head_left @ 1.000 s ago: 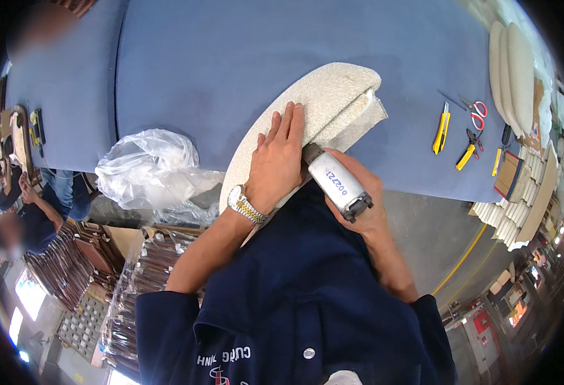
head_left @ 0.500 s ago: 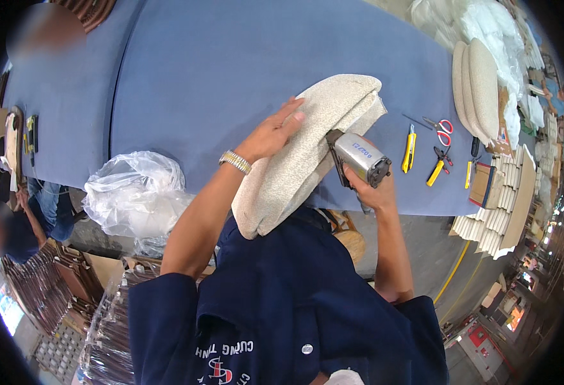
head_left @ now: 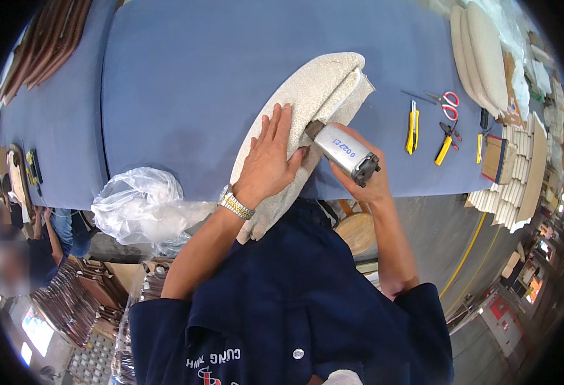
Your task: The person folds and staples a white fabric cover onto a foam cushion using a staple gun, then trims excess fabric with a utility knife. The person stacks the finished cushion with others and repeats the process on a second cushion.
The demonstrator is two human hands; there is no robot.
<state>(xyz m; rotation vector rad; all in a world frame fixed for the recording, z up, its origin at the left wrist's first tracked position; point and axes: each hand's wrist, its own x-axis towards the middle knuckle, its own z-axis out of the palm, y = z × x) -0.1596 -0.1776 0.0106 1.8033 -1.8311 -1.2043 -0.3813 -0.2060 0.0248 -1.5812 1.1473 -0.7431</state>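
Observation:
A cream fabric-covered seat cushion (head_left: 307, 96) lies tilted on the blue table (head_left: 198, 83), its lower end hanging over the near edge. My left hand (head_left: 272, 157), with a metal watch at the wrist, presses flat on the fabric with fingers spread. My right hand (head_left: 365, 173) grips a silver cylindrical staple gun (head_left: 343, 153), its nose pushed against the cushion's underside edge.
A crumpled clear plastic bag (head_left: 141, 202) sits at the table's near edge on the left. Two yellow utility knives (head_left: 412, 125), red-handled scissors (head_left: 447, 106) and stacked cushions (head_left: 480, 51) lie to the right. Another person (head_left: 6, 256) stands at far left by stacked dark wooden parts.
The cushion and both hands sit in much the same pose, while the view has shifted. The staple gun stays pressed to the cushion's edge, now angled more to the right.

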